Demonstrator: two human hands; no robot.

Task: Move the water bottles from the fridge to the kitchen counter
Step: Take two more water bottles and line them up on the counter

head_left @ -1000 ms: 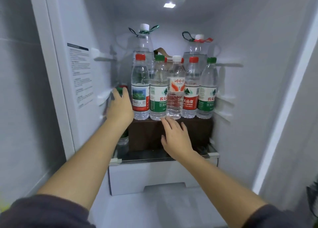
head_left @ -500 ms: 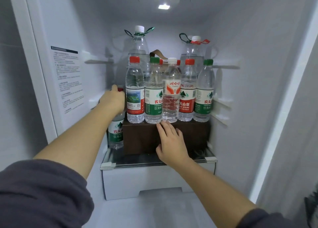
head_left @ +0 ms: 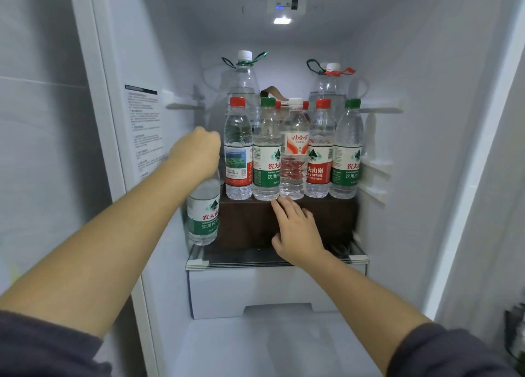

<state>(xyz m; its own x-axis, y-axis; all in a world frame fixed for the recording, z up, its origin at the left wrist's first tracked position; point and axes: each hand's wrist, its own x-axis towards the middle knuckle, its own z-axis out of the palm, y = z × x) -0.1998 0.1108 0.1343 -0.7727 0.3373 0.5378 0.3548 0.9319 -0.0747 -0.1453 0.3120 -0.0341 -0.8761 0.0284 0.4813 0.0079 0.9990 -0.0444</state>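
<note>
Currently held: clear plastic water bottle with green-and-white label, slightly tilted, just left of the dark brown box; whether its base touches the glass shelf cannot be told.
Left hand: fingers curled over that bottle's top, hiding the cap.
Right hand: fingers straight and close together, tips at the box's upper front edge, holding nothing.
Row on box: five small upright bottles, side by side inside the white fridge.
Behind row: two large clear bottles with loop handles.
</note>
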